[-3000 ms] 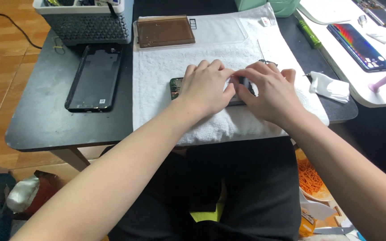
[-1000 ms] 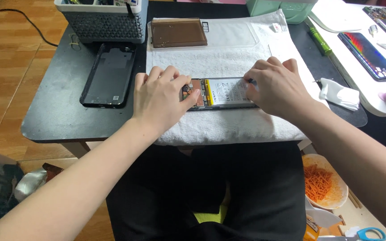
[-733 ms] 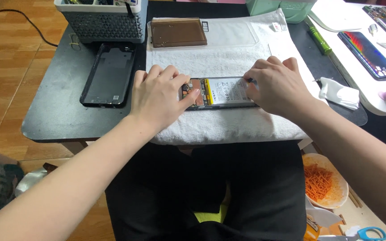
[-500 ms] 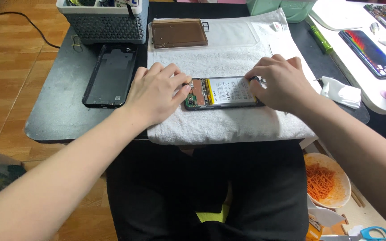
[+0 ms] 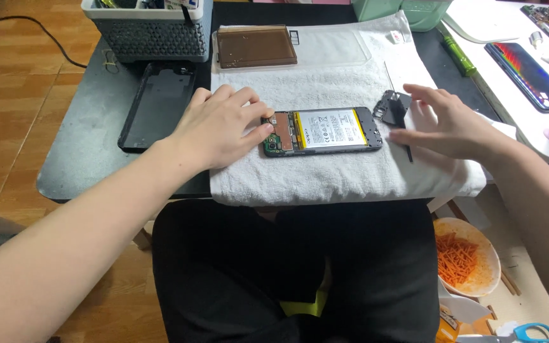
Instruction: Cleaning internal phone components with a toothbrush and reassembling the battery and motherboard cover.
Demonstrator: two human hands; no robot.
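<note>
**Right hand lifts off the opened phone**

Since half a second ago the right hand [image 5: 447, 124] has come away from the phone's right end and now hovers just beside it with the fingers spread and nothing pinched. A small black cover piece [image 5: 392, 107] that was not in sight before lies on the towel between that hand and the phone, with a thin dark tool [image 5: 404, 135] lying beside it, under the fingertips.

The opened phone [image 5: 322, 131] rests flat near the middle of a white towel [image 5: 325, 174] spread over a dark table [image 5: 87, 136] — its back is off, showing a pale battery in the centre and a green circuit board at the left end. The left hand [image 5: 220, 127] is pressed on that left end, fingers curled, with the thumb and forefinger touching the board area; whether they pinch something there I cannot tell.

Left of the towel lies the black back cover [image 5: 157, 111]. At the far edge of the table stand a grey mesh basket [image 5: 147, 35] and a brown tinted tray [image 5: 255, 46]. On a white table to the right lies another phone [image 5: 528, 76] with a colourful back — and lower down, beside the person's knee, a bowl of orange shreds [image 5: 465, 257].
</note>
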